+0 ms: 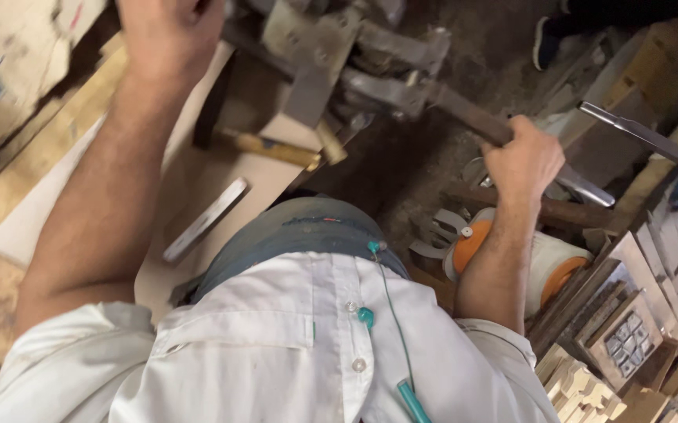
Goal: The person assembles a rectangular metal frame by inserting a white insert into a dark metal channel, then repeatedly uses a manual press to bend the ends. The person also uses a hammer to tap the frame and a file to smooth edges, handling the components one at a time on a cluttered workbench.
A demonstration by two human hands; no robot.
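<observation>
Below our chest, past the white shirt (276, 345), we look down on a cluttered workshop bench (33, 204) with a pale board (198, 180) laid across it and a grey metal press-like machine (331, 47) at its far edge. We judge the step in hand to be working that machine's lever: our right hand (523, 160) is closed in a full fist around the end of the long dark handle (464, 117), fingers wrapped right round with no gap showing. The handle's long axis runs on a diagonal, from the machine at upper left down towards our fist at lower right, so its free end points to our right side. Our left hand (168, 31) is up at the top edge near the machine, seemingly curled, yet we cannot tell whether it holds anything, since the frame cuts it off. The next move, as we judge it, calls for a steady swing along the lever's arc, with the left hand bracing well clear of the machine's moving parts. Smaller things lie about: a wooden-handled hammer (276, 149) and a flat metal strip (206, 219) on the board, an orange-ended roll (546, 266) just under our right forearm, and wooden blocks (589, 384) at lower right.
</observation>
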